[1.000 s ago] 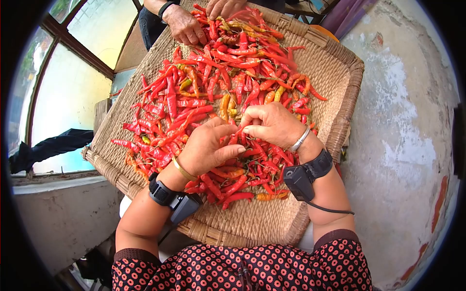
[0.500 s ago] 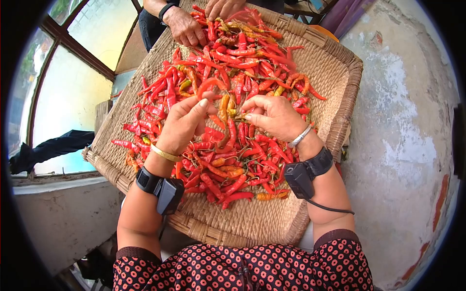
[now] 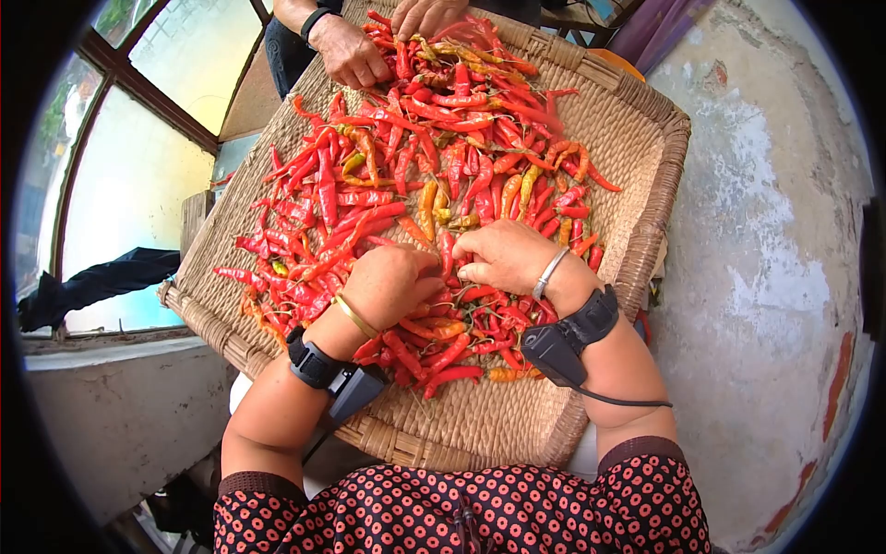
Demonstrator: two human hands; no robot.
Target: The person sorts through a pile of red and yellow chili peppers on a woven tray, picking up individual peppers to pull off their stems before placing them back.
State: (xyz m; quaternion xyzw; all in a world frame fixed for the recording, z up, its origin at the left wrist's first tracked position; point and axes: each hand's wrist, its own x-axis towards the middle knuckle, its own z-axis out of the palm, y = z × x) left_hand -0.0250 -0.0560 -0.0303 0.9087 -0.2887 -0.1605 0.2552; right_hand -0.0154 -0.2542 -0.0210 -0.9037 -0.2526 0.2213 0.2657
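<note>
Red chili peppers [image 3: 443, 355], with some orange and yellowish ones among them, lie heaped in a large woven basket tray [image 3: 628, 185]. Over the lower middle of the heap is my left hand [image 3: 392, 284], its fingers curled down among the peppers; what they grip, if anything, is hidden. My right hand [image 3: 510, 258] is just to the right, thumb and index finger bent together at the end of a red pepper [image 3: 447, 251]. The two hands are close but apart. Whether the right fingers hold that pepper is unclear.
Another person's hands [image 3: 351, 51] work in the peppers at the tray's far edge. A worn plaster wall [image 3: 748, 277] stands on the right. Windows [image 3: 134, 185] and a dark cloth [image 3: 101, 286] are at the left.
Both hands have moved down toward me. The curved red pepper that was at my left fingers is no longer there. The other person's hands have barely moved.
</note>
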